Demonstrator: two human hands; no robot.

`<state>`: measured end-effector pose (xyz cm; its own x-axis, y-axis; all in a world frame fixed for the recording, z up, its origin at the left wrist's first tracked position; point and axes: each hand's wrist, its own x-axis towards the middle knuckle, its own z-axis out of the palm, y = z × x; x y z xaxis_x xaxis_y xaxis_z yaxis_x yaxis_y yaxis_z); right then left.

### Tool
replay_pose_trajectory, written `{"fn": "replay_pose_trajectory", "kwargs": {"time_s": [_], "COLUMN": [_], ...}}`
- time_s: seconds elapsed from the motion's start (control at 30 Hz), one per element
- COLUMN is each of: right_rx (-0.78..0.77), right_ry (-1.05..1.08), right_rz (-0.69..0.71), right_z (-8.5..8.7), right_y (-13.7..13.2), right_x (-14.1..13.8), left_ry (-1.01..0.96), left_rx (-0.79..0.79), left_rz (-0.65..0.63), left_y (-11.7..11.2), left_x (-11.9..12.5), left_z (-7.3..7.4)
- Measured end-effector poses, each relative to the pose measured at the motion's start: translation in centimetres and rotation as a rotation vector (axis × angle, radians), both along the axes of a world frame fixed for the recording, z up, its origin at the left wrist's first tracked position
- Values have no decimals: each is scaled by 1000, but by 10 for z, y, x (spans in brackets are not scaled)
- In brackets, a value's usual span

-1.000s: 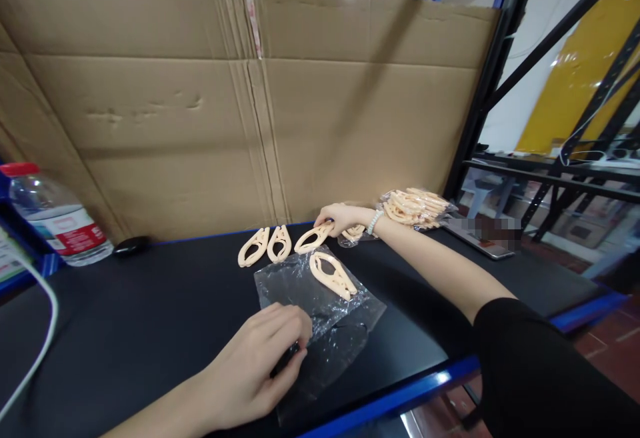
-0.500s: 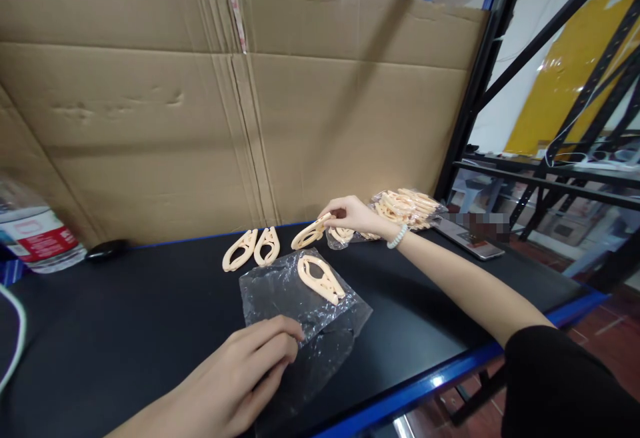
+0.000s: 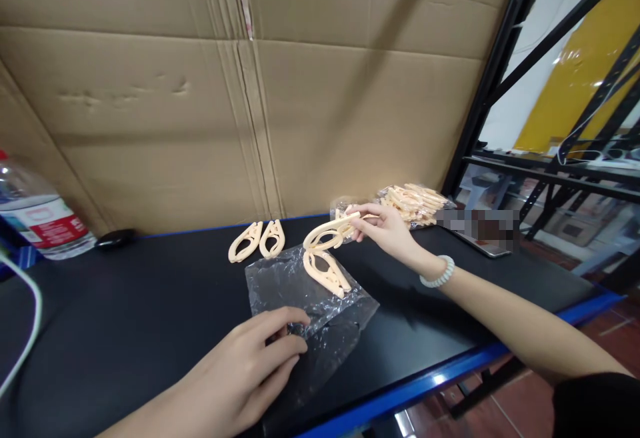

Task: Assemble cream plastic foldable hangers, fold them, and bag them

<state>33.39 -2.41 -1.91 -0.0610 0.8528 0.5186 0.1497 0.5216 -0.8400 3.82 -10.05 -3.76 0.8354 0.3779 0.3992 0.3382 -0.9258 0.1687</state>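
Observation:
My right hand (image 3: 385,230) pinches the end of a cream folding hanger (image 3: 325,230), raised above the table. Below it, a second folding hanger (image 3: 327,275) lies on a clear plastic bag (image 3: 280,285), and the two overlap in view. My left hand (image 3: 260,361) is closed on the near left side of that bag, its thumb mostly hidden. To the left, two more folding hangers, one (image 3: 245,243) beside the other (image 3: 272,239), lie on the black table (image 3: 150,318).
Bagged hangers (image 3: 413,205) are piled at the back right, with a phone-like flat device (image 3: 480,241) beside them. A cardboard wall (image 3: 350,111) stands behind the table. At the left are a water bottle (image 3: 45,218), a dark rounded object (image 3: 116,239) and a white cable (image 3: 33,318).
My right hand has lifted its hanger and brought it right and nearer, over the one on the bag. The left hand stays at the bag. The view has shifted slightly.

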Motion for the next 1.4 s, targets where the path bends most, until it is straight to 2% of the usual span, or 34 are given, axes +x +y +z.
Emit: {"fn": "replay_pose_trajectory", "kwargs": {"time_s": [0.1,0.17,0.33,0.43,0.5,0.7,0.8,0.9,1.17,1.4], "right_rx": [23,97,453,647,690,739,709,717,966,976], "right_ry": [2,-3,-166,-384,-515,-796,-893,-960,-1065,-1189], "right_rz": [23,27,-18,117,216,377,393,296,177,40], "right_z": [4,8,26,37,42,44,44,39,4,-17], "right_y": [-12,-24,-65,-89,-101,-121,-127,-129,-110,-105], "right_x": [-8,-14,-22,-22,-24,-26,-21,-21,-56,-70], "left_ry": [26,56,-29,-135,-191,-324,-351,-374,-354,-306], "left_rx": [-44,-81,-117,-140,-190,-291,-291,-273,-235,-220], "left_rz": [25,26,74,125,137,182,189,178,153,157], "left_y": [-2,-3,-5,-7,-8,-6,-6,-7,-8,-8], "left_x": [4,7,8,8,7,7,7,6,8,8], "left_z": [3,4,0,-5,-9,-17,-17,-16,-15,-15]}}
